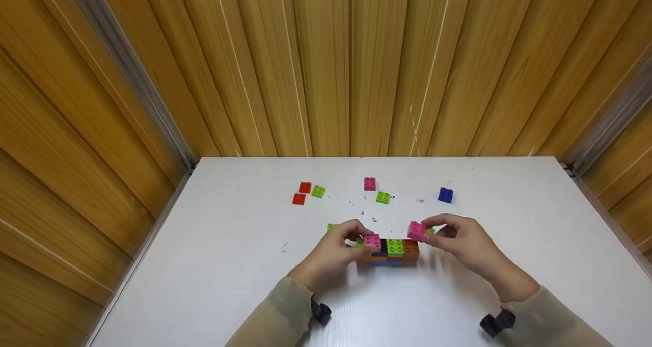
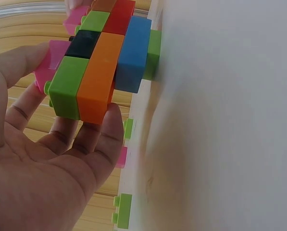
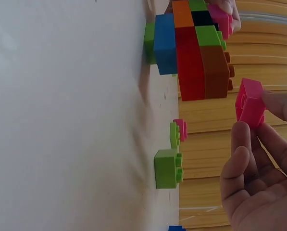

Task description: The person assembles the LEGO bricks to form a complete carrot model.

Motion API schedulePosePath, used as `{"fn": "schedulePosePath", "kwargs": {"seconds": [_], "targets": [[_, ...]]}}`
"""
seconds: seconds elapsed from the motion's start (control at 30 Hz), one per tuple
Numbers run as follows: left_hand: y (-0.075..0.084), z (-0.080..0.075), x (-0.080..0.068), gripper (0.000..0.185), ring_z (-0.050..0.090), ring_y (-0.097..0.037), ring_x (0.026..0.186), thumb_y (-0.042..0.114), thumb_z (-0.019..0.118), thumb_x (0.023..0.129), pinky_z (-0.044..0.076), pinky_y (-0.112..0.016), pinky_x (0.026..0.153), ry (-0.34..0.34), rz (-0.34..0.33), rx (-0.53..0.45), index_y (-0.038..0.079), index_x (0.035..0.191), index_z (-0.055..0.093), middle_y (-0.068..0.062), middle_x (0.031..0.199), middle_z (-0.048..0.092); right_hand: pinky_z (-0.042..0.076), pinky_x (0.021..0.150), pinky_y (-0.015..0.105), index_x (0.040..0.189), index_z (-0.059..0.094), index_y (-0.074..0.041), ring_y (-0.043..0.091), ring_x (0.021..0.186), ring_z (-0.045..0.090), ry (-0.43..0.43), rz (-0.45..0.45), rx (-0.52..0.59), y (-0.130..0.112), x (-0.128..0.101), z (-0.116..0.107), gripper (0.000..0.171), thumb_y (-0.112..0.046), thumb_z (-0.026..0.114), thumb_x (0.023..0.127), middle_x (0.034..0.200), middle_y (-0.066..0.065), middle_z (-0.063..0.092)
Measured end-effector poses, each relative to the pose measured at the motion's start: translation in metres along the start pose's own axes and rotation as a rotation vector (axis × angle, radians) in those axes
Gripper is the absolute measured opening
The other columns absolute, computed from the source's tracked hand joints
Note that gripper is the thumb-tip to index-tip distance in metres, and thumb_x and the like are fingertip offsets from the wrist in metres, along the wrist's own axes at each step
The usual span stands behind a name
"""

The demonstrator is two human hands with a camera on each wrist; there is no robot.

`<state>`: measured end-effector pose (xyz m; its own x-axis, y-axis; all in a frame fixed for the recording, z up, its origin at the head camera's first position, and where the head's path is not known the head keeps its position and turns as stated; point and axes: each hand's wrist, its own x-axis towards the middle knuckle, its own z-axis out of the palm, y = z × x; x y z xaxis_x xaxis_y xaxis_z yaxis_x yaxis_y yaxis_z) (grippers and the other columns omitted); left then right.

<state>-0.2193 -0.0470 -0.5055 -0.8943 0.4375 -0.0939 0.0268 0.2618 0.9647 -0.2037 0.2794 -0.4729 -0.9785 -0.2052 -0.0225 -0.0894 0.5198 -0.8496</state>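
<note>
Head view: the right hand [image 1: 466, 240] pinches a shiny pink block [image 1: 416, 230] with round bumps, just above the block wall [image 1: 389, 251] on the white table [image 1: 229, 245], while left hand [image 1: 333, 250] fingers curl around the wall's end

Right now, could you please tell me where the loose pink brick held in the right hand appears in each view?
Head: pink brick right of centre, just above the brick stack.
Left wrist: cannot tell; only a pink sliver at the top edge.
Right wrist: pink brick at right, pinched in the right hand.
Shared landmark: the brick stack.
</note>
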Motion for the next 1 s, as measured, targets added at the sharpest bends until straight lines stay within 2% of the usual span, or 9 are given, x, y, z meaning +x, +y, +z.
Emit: {"fn": "schedulePosePath", "kwargs": {"seconds": [0.2, 0.33, 0.53, 0.77, 0.87, 1.0], "targets": [[-0.001, -0.001, 0.0, 0.016, 0.067, -0.021, 0.118, 0.031, 0.084, 0.102, 0.055, -0.042, 0.107, 0.013, -0.018, 0.019, 0.029, 0.117, 0.077, 0.002, 0.125, 0.074, 0.059, 0.084, 0.023, 0.135, 0.079, -0.009, 0.014, 0.103, 0.069, -0.036, -0.063, -0.015, -0.004, -0.002, 0.011, 0.036, -0.023, 0.086, 0.102, 0.127, 0.009, 0.081], [0.0, -0.001, -0.001, 0.015, 0.066, -0.02, 0.12, 0.032, 0.083, 0.103, 0.054, -0.045, 0.111, 0.011, -0.022, 0.026, 0.029, 0.116, 0.077, 0.003, 0.125, 0.074, 0.057, 0.09, 0.023, 0.133, 0.08, -0.011, 0.01, 0.107, 0.068, -0.044, -0.088, -0.023, -0.003, -0.002, 0.016, 0.033, -0.022, 0.085, 0.102, 0.127, 0.007, 0.082], [0.001, 0.0, 0.0, 0.016, 0.065, -0.02, 0.123, 0.031, 0.083, 0.103, 0.054, -0.046, 0.113, 0.008, -0.013, 0.021, 0.028, 0.117, 0.077, 0.003, 0.127, 0.075, 0.056, 0.093, 0.023, 0.134, 0.08, -0.012, 0.011, 0.111, 0.069, -0.055, -0.068, -0.003, 0.0, 0.0, 0.021, 0.035, -0.023, 0.086, 0.101, 0.129, 0.006, 0.082], [0.0, -0.001, 0.002, 0.015, 0.066, -0.02, 0.122, 0.03, 0.082, 0.103, 0.055, -0.044, 0.11, 0.002, -0.008, 0.025, 0.029, 0.117, 0.076, 0.003, 0.127, 0.074, 0.057, 0.102, 0.022, 0.14, 0.077, -0.011, 0.021, 0.127, 0.068, -0.079, -0.062, 0.111, 0.0, -0.003, 0.029, 0.039, -0.024, 0.083, 0.104, 0.142, 0.012, 0.077], [0.0, -0.001, 0.002, 0.016, 0.066, -0.019, 0.123, 0.03, 0.081, 0.103, 0.055, -0.044, 0.111, -0.004, -0.006, 0.026, 0.029, 0.117, 0.075, 0.004, 0.127, 0.074, 0.059, 0.101, 0.023, 0.141, 0.076, -0.01, 0.026, 0.131, 0.067, -0.081, -0.036, 0.186, 0.0, -0.005, 0.035, 0.039, -0.024, 0.082, 0.105, 0.145, 0.016, 0.073], [0.0, -0.001, 0.003, 0.017, 0.065, -0.018, 0.123, 0.029, 0.081, 0.102, 0.056, -0.044, 0.11, -0.007, 0.006, 0.032, 0.027, 0.118, 0.075, 0.005, 0.128, 0.075, 0.062, 0.098, 0.022, 0.141, 0.073, -0.006, 0.025, 0.129, 0.067, -0.052, 0.007, 0.254, -0.002, -0.006, 0.043, 0.04, -0.024, 0.081, 0.106, 0.145, 0.017, 0.07]]}}
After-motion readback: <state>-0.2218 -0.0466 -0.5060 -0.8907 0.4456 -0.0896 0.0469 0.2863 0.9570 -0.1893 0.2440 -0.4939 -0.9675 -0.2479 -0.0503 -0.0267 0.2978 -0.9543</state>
